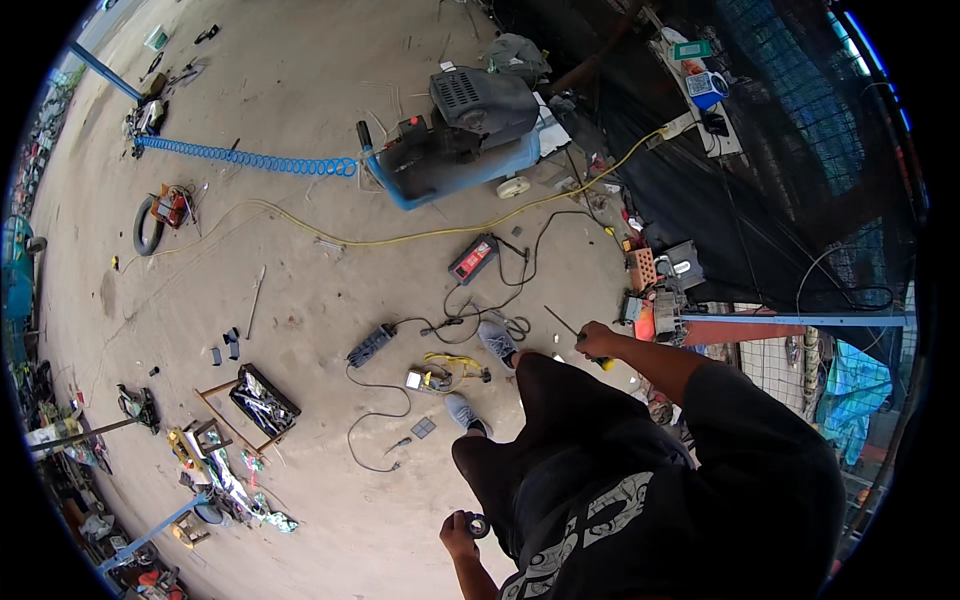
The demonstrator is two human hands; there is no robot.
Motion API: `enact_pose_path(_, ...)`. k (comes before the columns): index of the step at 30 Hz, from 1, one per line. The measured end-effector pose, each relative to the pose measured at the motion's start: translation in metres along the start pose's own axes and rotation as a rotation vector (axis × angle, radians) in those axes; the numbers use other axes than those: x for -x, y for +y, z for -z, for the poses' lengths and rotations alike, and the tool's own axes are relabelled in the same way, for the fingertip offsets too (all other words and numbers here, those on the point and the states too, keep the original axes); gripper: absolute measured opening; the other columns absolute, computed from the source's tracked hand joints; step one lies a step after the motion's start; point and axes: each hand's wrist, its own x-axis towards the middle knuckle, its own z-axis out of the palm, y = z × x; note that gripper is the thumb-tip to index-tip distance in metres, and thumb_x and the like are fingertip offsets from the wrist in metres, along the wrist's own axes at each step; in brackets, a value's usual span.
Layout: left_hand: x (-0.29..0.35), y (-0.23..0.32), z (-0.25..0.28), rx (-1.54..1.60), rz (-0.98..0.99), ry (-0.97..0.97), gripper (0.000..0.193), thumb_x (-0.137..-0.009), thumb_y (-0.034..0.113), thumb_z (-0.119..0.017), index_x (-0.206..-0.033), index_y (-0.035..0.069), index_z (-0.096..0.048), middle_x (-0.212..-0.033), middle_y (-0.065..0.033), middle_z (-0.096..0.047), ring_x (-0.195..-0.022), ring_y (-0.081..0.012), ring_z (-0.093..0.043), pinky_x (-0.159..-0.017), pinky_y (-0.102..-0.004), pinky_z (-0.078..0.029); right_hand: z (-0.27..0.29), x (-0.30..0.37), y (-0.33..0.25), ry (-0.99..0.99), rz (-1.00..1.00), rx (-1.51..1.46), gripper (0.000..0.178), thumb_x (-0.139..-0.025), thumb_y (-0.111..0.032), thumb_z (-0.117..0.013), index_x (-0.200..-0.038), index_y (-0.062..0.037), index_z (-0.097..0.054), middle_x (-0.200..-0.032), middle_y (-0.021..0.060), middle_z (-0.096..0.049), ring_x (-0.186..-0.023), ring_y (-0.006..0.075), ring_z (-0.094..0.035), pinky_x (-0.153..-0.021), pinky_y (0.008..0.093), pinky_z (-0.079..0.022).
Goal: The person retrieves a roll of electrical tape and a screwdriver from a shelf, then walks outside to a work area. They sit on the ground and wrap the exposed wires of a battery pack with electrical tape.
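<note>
While I stand watching over the sandy ground, I note the right grip (pixel 597 340), fingers curled around a screwdriver (pixel 563 322), which is held out in the air well right of the feet. Its thin dark shaft points forward and to the left; a yellow handle end (pixel 607 364) shows below the fist. Judged light and stiff, hard to damage; best held by the handle, since the bare shaft would probably turn in the fingers.

Left grip (pixel 458 535): fingers closed on a small, dark, round item, apparently a tape roll (pixel 479 525), low beside the thigh. Likely light, slightly yielding; best pinched across the rim.

Containers: a black tray (pixel 287 420) by a wooden frame (pixel 226 424), holding a loose heap of metal tools (pixel 262 408), some wrench-like, probably heavy together. Far off, a pale bucket (pixel 156 38); contents too small to tell.
</note>
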Motion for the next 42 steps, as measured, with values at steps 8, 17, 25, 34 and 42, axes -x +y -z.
enact_pose_path(8, -0.040, -0.026, -0.016, -0.083, -0.010, 0.048, 0.023, -0.092, 0.012, -0.059, -0.097, -0.009, -0.066, -0.083, -0.0129, -0.071, -0.072, -0.0181, -0.067, -0.066, -0.0308, -0.054, 0.014, -0.078, 0.017, -0.015, -0.053, 0.254, 0.028, -0.074, -0.022, -0.066, -0.082, 0.0047, -0.066, -0.071, 0.0178, -0.069, -0.064, 0.0264, -0.071, -0.063, 0.0373, -0.057)
enact_pose_path(17, -0.191, 0.043, -0.088, -0.237, -0.279, -0.108, 0.020, -0.092, 0.015, -0.061, -0.096, -0.003, -0.067, -0.076, -0.0070, -0.067, -0.064, -0.0109, -0.059, -0.059, -0.0272, -0.048, -0.034, -0.220, 0.025, 0.090, 0.001, 0.403, 0.035, -0.075, -0.026, -0.070, -0.100, -0.0011, -0.068, -0.095, 0.0181, -0.069, -0.086, 0.0308, -0.069, -0.077, 0.0403, -0.055)
enact_pose_path(25, -0.345, 0.032, -0.150, -0.352, -0.486, -0.266, 0.020, -0.092, 0.015, -0.062, -0.098, -0.004, -0.066, -0.076, -0.0074, -0.066, -0.063, -0.0093, -0.056, -0.058, -0.0267, -0.046, -0.097, -0.354, 0.091, 0.221, 0.063, 0.620, 0.041, -0.074, -0.033, -0.069, -0.105, -0.0052, -0.068, -0.107, 0.0205, -0.067, -0.103, 0.0387, -0.063, -0.090, 0.0440, -0.050)
enact_pose_path(34, -0.390, 0.063, -0.163, -0.217, -0.600, -0.448, 0.019, -0.094, 0.015, -0.064, -0.101, -0.002, -0.065, -0.076, 0.0002, -0.062, -0.067, -0.0049, -0.050, -0.060, -0.0231, -0.042, -0.138, -0.474, 0.172, 0.354, -0.006, 0.563, 0.032, -0.081, -0.024, -0.068, -0.101, 0.0008, -0.068, -0.097, 0.0191, -0.070, -0.093, 0.0328, -0.067, -0.083, 0.0424, -0.052)
enact_pose_path(42, -0.320, 0.056, -0.154, 0.081, -0.751, -0.477, 0.017, -0.095, 0.015, -0.063, -0.100, -0.001, -0.064, -0.089, -0.0024, -0.065, -0.074, -0.0042, -0.052, -0.064, -0.0178, -0.040, -0.141, -0.490, 0.183, 0.385, 0.088, 0.557, 0.031, -0.081, -0.022, -0.068, -0.101, 0.0007, -0.068, -0.096, 0.0170, -0.069, -0.092, 0.0301, -0.067, -0.081, 0.0409, -0.052)
